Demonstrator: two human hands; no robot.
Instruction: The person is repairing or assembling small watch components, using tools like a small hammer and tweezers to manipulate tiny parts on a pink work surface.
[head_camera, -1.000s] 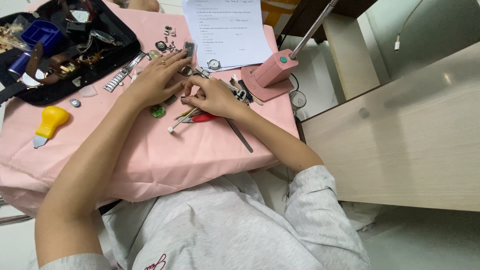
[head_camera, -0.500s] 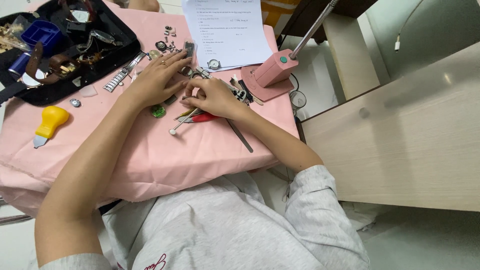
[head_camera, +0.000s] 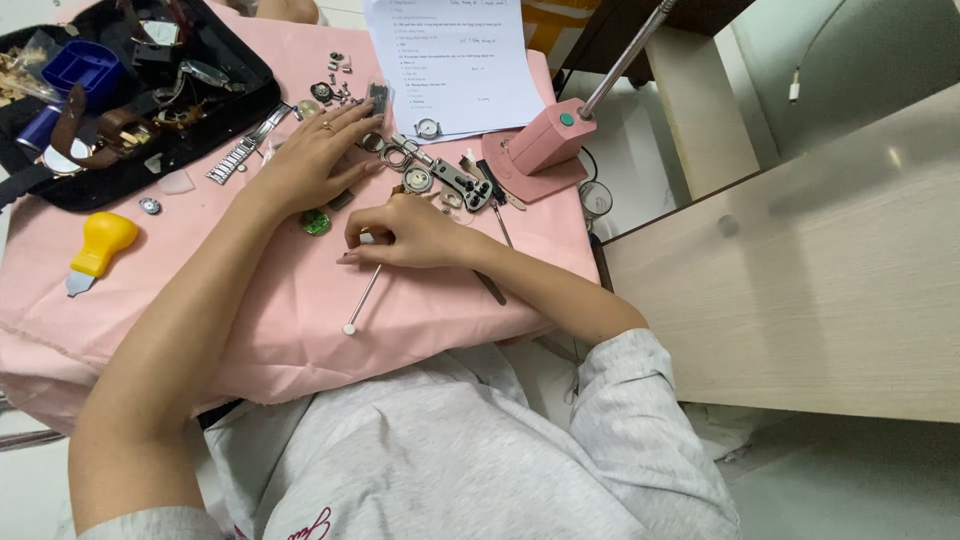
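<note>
Pink cloth (head_camera: 250, 320) now carries our thin white-tipped rod (head_camera: 362, 297) farther toward its near edge; our right hand (head_camera: 415, 232) pinches its top, our left hand (head_camera: 305, 160) lies flat by the green disc (head_camera: 317, 222).

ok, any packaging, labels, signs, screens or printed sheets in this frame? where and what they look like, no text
Printed sheet: white rectangular paper with black lines of print, lying at the far edge of the pink cloth, beside the pink lamp base.
Clear plastic bag: small, see-through, with small brownish parts inside, in the black case, far left.
No screens, signs or boxed packages visible.
</note>
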